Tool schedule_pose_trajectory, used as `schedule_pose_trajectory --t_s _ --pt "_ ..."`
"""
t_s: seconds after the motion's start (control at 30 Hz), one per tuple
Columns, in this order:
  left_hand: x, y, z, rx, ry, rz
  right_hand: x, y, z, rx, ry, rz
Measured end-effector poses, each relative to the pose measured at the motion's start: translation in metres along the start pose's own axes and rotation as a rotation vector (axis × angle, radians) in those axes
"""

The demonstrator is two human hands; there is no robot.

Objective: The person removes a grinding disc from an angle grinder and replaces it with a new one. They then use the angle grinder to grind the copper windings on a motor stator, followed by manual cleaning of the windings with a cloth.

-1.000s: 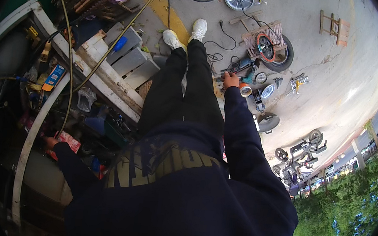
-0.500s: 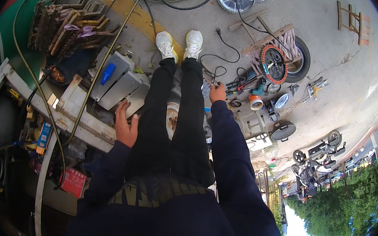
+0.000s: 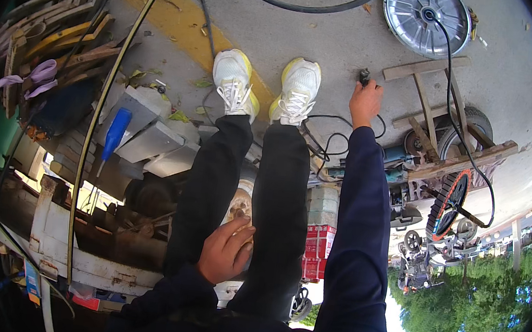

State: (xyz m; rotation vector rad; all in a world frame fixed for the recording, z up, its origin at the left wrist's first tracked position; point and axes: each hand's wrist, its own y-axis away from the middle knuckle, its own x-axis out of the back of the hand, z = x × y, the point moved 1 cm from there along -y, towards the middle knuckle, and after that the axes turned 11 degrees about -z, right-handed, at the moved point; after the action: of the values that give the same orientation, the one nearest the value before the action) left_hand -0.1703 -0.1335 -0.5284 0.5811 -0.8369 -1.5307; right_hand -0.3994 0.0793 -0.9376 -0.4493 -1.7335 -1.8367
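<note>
My right hand reaches out to the right, beyond my white shoes. Its fingers are closed around a small black power plug, whose top sticks out past them. From near that hand a black cord runs in loose loops over the concrete towards my right leg and sleeve. My left hand hangs in front of my legs with its fingers loosely bent and partly apart; nothing shows in it.
A spoked silver wheel lies at the far right, near a wooden frame and a tyre. To my left are stacked wooden stools, a blue-handled screwdriver and a rusty white metal beam. A long hose crosses there.
My right hand has moved forward and right and now holds the plug; a plug lay on the ground earlier. My left hand has swung inward before my legs. The view has shifted.
</note>
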Motion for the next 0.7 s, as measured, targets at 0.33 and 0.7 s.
schedule_pose_trajectory --t_s 0.33,0.7 --pt "0.006 0.071 0.028 0.093 -0.011 0.108 0.301 0.284 -0.093 0.311 -1.364 0.244" --pt "0.103 0.257 0.105 0.008 -0.088 0.484 0.559 0.676 -0.180 1.143 -1.743 -0.377"
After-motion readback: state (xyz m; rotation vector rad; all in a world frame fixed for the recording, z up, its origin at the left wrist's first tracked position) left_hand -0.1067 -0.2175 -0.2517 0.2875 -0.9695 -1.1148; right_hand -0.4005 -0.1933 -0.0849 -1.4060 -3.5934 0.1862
